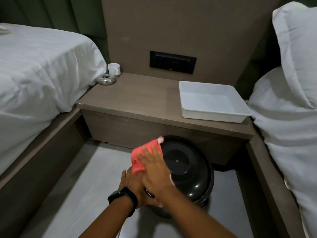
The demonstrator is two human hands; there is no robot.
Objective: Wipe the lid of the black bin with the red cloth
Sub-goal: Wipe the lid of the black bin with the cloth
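Note:
A round black bin stands on the floor in front of the nightstand, its glossy domed lid facing up. The red cloth lies over the lid's left side. My right hand lies flat on the cloth, fingers spread, pressing it against the lid. My left hand, with a black watch on the wrist, grips the bin's near left edge and is partly hidden under the right hand.
A brown nightstand behind the bin carries a white tray, a white cup and a metal ashtray. White-sheeted beds flank the narrow grey floor on both sides. A black switch panel sits on the wall.

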